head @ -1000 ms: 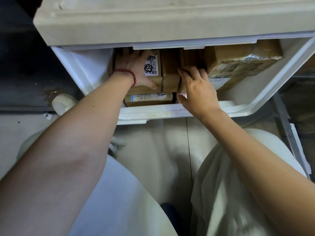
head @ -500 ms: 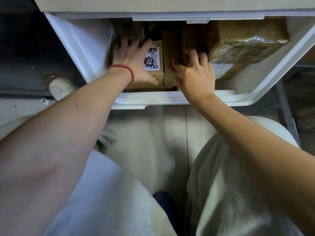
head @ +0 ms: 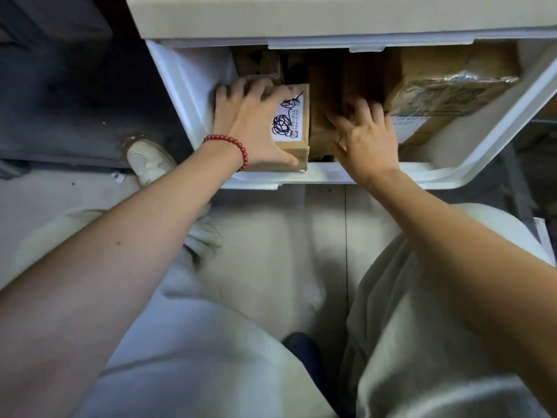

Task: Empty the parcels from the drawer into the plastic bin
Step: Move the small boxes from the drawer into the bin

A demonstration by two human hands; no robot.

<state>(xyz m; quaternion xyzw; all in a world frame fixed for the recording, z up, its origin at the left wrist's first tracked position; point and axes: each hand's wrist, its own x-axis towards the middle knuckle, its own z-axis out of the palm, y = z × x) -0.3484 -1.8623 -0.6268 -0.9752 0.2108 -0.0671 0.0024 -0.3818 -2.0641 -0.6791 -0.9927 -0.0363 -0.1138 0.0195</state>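
A white plastic drawer (head: 319,177) stands pulled out, holding several brown cardboard parcels. My left hand (head: 250,125), with a red bead bracelet on the wrist, grips a small box with a scribbled white label (head: 294,122) at the drawer's front left, thumb on its near corner. My right hand (head: 366,140) reaches in beside it, its blurred fingers curled round the near end of a plain brown parcel (head: 363,76) in the middle. A large tape-wrapped box (head: 452,82) fills the right side. The plastic bin is out of view.
The cabinet body (head: 331,16) overhangs the drawer's back. My knees in pale trousers (head: 422,297) are below the drawer, over a light floor. A white shoe (head: 147,159) rests left of the drawer next to a dark unit (head: 75,95).
The labelled box has come toward the drawer's front under my left hand, hiding the parcel seen below it. My right hand's fingers have curled deeper among the middle parcels.
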